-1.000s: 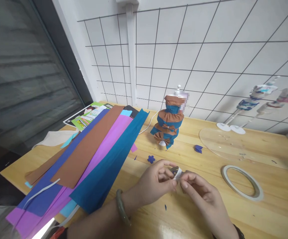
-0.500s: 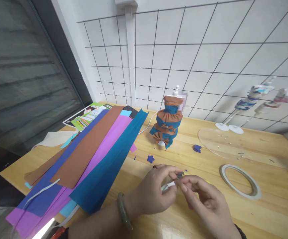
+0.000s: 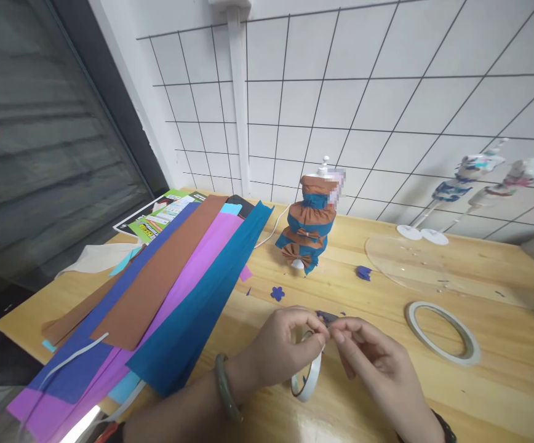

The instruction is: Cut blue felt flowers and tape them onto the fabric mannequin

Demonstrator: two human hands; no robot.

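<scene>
Tape roll (image 3: 307,378) now dangling lower

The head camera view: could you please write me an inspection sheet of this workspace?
Surface: light wooden table, bare at the near right.
Job's things: small white tape roll hanging below the left hand; tiny dark purple paper piece pinched between both hands.
Clutter: long crepe paper sheets in blue, brown, purple and teal; brown-and-teal dressed mannequin; large flat tape ring; clear round plastic disc; purple paper flower.
Grippers: left hand and right hand meet fingertip to fingertip.
Cables: white cord behind the mannequin.
Surroundings: white wall with black wire grid.
</scene>
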